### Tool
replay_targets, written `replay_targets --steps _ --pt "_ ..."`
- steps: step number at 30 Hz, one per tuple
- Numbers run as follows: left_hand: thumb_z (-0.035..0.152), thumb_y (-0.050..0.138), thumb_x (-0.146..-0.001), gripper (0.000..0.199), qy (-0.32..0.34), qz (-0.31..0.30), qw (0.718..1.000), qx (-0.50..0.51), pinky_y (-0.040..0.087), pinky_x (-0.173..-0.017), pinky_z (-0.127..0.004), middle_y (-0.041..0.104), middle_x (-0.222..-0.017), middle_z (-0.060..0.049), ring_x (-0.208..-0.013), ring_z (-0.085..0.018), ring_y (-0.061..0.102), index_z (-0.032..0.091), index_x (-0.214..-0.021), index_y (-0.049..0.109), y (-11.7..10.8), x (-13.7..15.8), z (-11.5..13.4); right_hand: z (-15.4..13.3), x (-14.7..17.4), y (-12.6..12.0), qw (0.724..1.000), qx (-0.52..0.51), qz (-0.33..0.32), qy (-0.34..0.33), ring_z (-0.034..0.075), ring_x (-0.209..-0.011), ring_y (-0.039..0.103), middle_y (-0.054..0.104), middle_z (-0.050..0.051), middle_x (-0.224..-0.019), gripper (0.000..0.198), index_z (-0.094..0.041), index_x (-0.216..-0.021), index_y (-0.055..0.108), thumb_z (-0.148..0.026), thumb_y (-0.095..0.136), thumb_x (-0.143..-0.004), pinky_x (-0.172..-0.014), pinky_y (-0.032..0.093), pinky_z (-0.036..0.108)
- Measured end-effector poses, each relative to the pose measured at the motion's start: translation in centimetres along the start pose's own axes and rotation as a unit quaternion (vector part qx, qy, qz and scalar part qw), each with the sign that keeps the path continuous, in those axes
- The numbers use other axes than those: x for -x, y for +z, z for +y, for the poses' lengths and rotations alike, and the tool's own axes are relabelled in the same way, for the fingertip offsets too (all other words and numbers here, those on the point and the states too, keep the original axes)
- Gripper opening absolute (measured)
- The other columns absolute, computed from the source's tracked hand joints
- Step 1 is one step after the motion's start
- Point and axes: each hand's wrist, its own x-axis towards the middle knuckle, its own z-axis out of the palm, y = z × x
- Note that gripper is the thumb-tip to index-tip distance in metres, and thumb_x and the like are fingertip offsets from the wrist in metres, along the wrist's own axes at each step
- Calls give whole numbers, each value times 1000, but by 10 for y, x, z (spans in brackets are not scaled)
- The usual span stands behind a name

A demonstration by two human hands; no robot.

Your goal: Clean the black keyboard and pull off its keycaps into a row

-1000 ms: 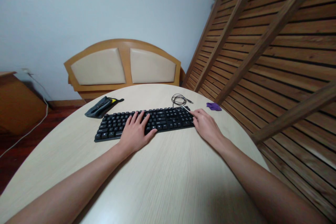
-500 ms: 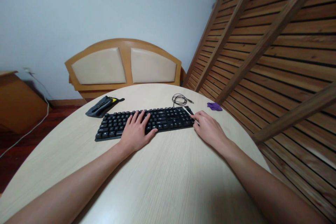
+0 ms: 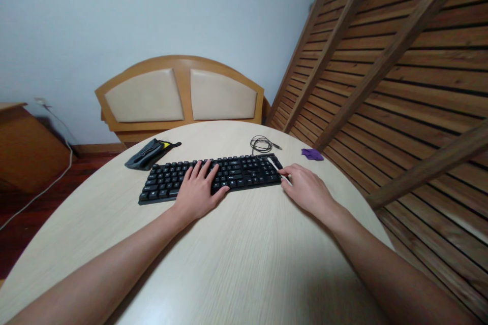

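A black keyboard [image 3: 251, 179] lies across the middle of the round table, slightly tilted towards me on its left. My left hand [image 3: 197, 189] rests on it with spread fingers over the central keys and the thumb along the near edge. At the number keys, my right hand [image 3: 305, 187] pinches a thin white cotton swab [image 3: 274, 165] between thumb and fingers. The swab's white tip points away and left, over the upper number keys; whether it touches them I cannot tell.
Behind the keyboard lies a coiled cable [image 3: 263, 151] with a USB plug. A dark pouch [image 3: 144, 156] with a yellow piece sits back left, a purple cloth [image 3: 312, 154] back right. Beyond the pale tabletop [image 3: 244, 259] stand a headboard [image 3: 186, 89] and slatted wooden panel [image 3: 412, 68].
My right hand has shifted slightly to the right with the swab, whose tip has moved a little over the number keys. My left hand and the keyboard stay in place.
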Motion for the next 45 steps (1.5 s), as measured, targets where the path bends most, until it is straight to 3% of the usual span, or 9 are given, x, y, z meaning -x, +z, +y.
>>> replay_targets --steps 6,14,25,32,45 --pt "65 40 -92 74 -1 -2 1000 -3 30 -115 -53 41 -154 -14 -143 -38 33 16 -147 45 -3 0 1 0 2 1 1000 -16 -9 -1 23 -94 66 72 4 -106 26 -22 -106 72 -22 56 -85 -75 43 31" --pt "65 38 -93 74 0 -3 1000 -5 30 -115 -53 40 -155 -15 -143 -38 33 15 -147 45 -2 0 1 -3 2 -6 998 -27 -46 33 19 -78 66 73 -1 -85 19 -26 -100 71 -28 60 -84 -62 37 28" --pt "66 38 -92 74 0 -3 1000 2 29 -116 -53 40 -155 -13 -144 -37 32 16 -147 45 -2 1 0 -4 10 -20 997 -5 -73 33 18 -76 66 74 0 -83 18 -26 -97 72 -25 61 -83 -59 35 27" --pt "65 38 -93 74 0 -2 1000 3 29 -115 -53 40 -155 -14 -143 -38 33 15 -146 46 -2 0 1 -9 14 -25 993 28 -106 33 21 -80 67 74 4 -86 35 -26 -114 72 -23 58 -82 -62 37 28" --pt "66 36 -92 74 1 1 1000 1 29 -115 -53 40 -155 -13 -143 -37 33 17 -147 45 -1 0 0 -10 19 -29 990 58 -122 29 22 -79 66 73 4 -88 32 -28 -107 72 -25 60 -78 -60 33 28"
